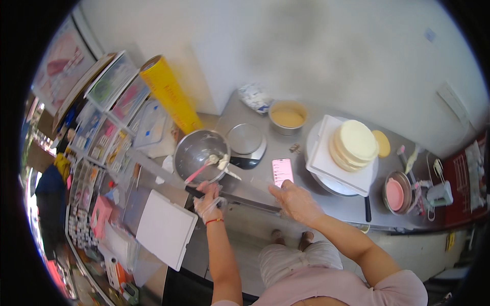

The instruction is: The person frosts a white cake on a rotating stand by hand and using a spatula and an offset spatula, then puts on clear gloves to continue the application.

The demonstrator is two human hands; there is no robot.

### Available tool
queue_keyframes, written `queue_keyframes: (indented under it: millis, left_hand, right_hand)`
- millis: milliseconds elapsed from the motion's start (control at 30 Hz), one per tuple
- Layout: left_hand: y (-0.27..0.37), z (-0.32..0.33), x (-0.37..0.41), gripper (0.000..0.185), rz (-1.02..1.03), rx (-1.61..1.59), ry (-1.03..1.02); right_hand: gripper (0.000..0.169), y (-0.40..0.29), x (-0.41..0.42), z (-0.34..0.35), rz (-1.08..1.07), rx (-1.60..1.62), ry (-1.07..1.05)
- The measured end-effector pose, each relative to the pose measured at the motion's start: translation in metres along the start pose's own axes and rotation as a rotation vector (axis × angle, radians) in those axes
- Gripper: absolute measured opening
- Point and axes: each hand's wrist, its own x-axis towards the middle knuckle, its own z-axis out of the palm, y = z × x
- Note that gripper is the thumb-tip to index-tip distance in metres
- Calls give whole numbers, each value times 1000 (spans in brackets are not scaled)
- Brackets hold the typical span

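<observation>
My left hand (208, 201), in a clear plastic glove, is closed around a black handle (194, 191) at the counter's front edge; whatever the handle belongs to is hidden. Just beyond it, a steel mixing bowl (195, 162) holds a pink spatula (197, 172) and white cream, some of it on the rim. My right hand (298, 202), also gloved, is at the near end of a phone (282, 172) with a lit pink screen; its fingertips are unclear. To the right, a cream-covered layered cake (354, 145) stands on a white square board (321, 151), above a round white stand.
A kitchen scale (247, 143), a round tin with sponge cake (288, 116) and a yellow roll box (172, 95) stand behind. At right are a pink bowl inside a steel bowl (396, 193) and a hand mixer (440, 193). A white board (166, 229) and drawers (111, 84) are at left.
</observation>
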Motion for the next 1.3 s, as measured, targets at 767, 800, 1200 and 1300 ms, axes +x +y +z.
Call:
queue_keyframes:
  millis: [767,800,1200,1300]
  left_hand:
    - [-66,68,-139,16,-160,166,-245]
    - [-79,82,-143,15,-225,72,-315]
    - [-126,153,-169,27,-464,37,-485]
    - [-125,154,-171,28,-461,30,-443]
  right_hand:
    - [29,86,-163,-71,308,1100,141]
    - [28,100,-180,-82,184,1005,337]
    - [35,211,-168,-156,363,-182,694]
    - [34,222,-162,-149,320,-191,707]
